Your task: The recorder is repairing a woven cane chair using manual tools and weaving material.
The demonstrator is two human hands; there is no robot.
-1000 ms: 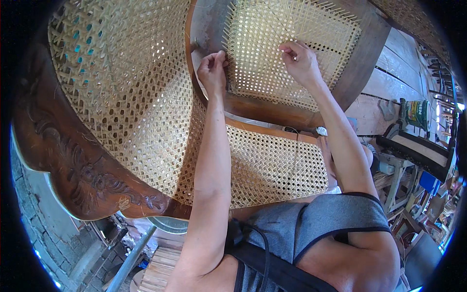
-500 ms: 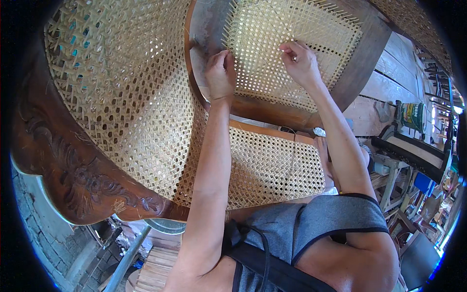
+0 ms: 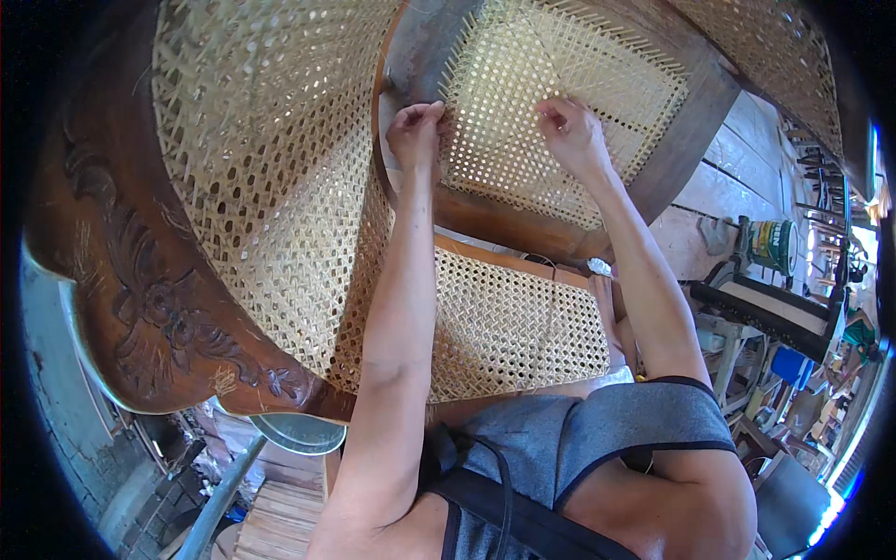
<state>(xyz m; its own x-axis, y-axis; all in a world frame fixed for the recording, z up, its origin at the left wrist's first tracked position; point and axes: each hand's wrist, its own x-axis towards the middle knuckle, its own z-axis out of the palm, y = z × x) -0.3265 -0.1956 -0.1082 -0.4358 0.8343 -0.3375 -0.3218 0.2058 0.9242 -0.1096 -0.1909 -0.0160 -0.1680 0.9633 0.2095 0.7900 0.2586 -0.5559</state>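
A pale woven cane panel (image 3: pixel 509 103) fills a dark wooden frame (image 3: pixel 677 154), with loose strand ends sticking up along its far edges. My left hand (image 3: pixel 416 136) is at the panel's left edge, fingertips pinched together near the wood. Over the middle of the weave, my right hand (image 3: pixel 573 138) is curled with thumb and fingers drawn together. Whatever either hand pinches, perhaps a thin strand, is too fine to make out. Just beside my right fingers, a row of darker gaps runs through the cane toward the right edge.
A large cane backrest (image 3: pixel 271 177) with a carved brown wooden rim (image 3: pixel 154 308) rises at the left. Another cane section (image 3: pixel 513 322) lies below my forearms. At the right stand a green can (image 3: pixel 773 246) and a black-framed piece (image 3: pixel 765 313), with cluttered furniture beyond.
My left hand has turned at the wrist, its fingertips now pointing right toward the panel's edge. The right hand has shifted slightly over the weave. The whole view has shifted a little.
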